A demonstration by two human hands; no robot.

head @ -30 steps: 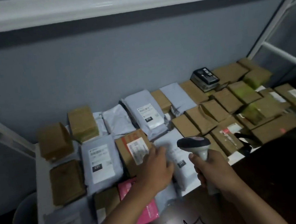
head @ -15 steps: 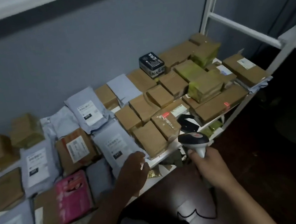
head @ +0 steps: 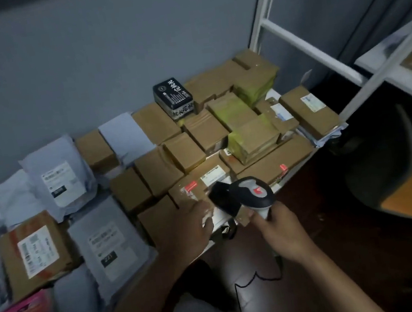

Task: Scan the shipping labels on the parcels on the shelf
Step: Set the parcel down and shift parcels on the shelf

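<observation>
Grey wall behind, our white shelf [head: 302, 161] of parcels: we have shifted right, left hand [head: 188, 226] loosely open, touching a brown box [head: 191, 191], right hand [head: 276, 222] gripping the scanner [head: 247, 197] over its label [head: 211, 176].

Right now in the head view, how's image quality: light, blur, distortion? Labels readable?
Head view: dim room, with one bright patch on the boxes ahead of the scanner; left hand smeared by motion blur at the fingertips; wide-angle bend in the shelf post; label print on the grey mailer too soft to read; right hand fairly sharp.
</observation>
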